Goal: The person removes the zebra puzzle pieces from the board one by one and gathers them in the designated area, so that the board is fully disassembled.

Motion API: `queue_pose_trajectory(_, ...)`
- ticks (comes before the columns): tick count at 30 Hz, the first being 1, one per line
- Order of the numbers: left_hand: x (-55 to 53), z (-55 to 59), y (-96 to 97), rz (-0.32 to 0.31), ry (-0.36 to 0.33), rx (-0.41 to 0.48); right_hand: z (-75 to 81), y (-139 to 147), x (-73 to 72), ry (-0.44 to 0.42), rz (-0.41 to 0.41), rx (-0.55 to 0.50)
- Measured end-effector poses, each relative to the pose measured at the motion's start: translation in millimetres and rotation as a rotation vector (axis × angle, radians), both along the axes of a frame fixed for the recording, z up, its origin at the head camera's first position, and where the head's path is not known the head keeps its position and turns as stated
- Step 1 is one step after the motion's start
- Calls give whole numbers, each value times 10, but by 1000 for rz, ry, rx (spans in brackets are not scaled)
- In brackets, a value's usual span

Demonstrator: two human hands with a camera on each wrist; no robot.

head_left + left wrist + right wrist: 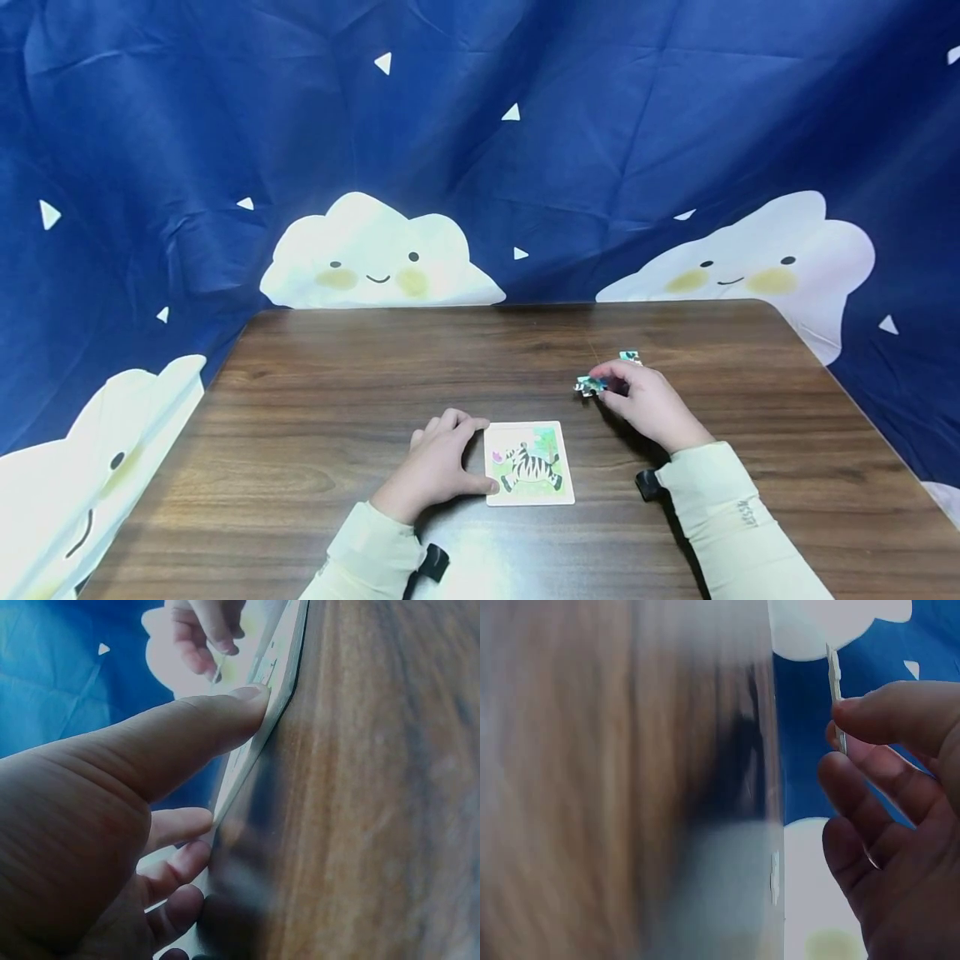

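A square puzzle board (529,463) with a white border and a running zebra picture lies flat on the table. My left hand (438,467) is at its left side, thumb on the lower left border and forefinger touching the upper left corner. In the left wrist view, the thumb (202,731) rests straight on the board's edge. To the right and farther back, my right hand (648,404) pinches a small jigsaw piece (589,386) between thumb and forefinger. In the right wrist view, that jigsaw piece (835,682) appears edge-on, held above the table.
Another jigsaw piece (630,357) lies on the table just beyond my right hand. The brown wooden table (337,375) ends at a blue cloth (450,150) printed with smiling white clouds. A dark band is at each wrist.
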State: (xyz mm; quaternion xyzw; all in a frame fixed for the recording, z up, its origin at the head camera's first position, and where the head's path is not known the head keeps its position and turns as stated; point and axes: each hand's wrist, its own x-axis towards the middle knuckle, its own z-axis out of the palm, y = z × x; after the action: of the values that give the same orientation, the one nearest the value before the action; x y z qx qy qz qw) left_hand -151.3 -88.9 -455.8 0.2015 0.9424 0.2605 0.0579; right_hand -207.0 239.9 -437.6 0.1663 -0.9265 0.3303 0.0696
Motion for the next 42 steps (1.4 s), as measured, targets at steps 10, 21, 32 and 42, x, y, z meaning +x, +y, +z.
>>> queue_pose_trajectory(10, -10, 2, 5, -3, -4, -2, 37, 231, -13, -47, -99, 3)
queue_pose_trajectory(21, -4, 34, 2, -2, 0, -2, 4, 400, -50, -47, -137, -7)
queue_pose_trajectory(32, 0, 38, -9, -4, -8, 2, -47, 551, -68, -64, -173, -28)
queue_pose_trajectory(42, -1, 14, 2, -4, -1, 1, -74, 687, -76, -82, -200, -49)
